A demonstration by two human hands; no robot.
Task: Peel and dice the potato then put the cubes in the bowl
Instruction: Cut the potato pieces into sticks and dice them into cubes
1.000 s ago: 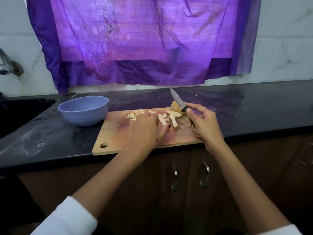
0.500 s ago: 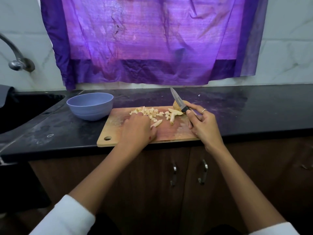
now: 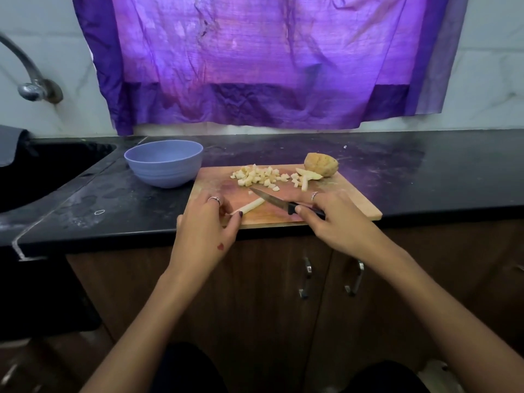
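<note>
1. The cutting board (image 3: 351,199) lies at the front edge of the black counter (image 3: 425,171), with the blue bowl (image 3: 164,163) just off its far left corner.
2. A heap of potato cubes (image 3: 256,175) sits along the board's far edge; none can be seen in the bowl, whose inside is mostly hidden.
3. The rest of the potato (image 3: 321,165), its outside brownish and seemingly still skinned, stands at the board's far right corner beside a few loose slices (image 3: 307,175).
4. The left hand (image 3: 204,231) pinches one end of a single potato strip (image 3: 249,207) near the board's front edge.
5. The right hand (image 3: 337,219) grips the black handle of the knife (image 3: 272,199), blade tip pointing left, over the strip's far end.
6. Judged from this, dicing is roughly half done: this strip, the slices and the remaining chunk still need cutting, and all cubes await transfer to the bowl.
</note>
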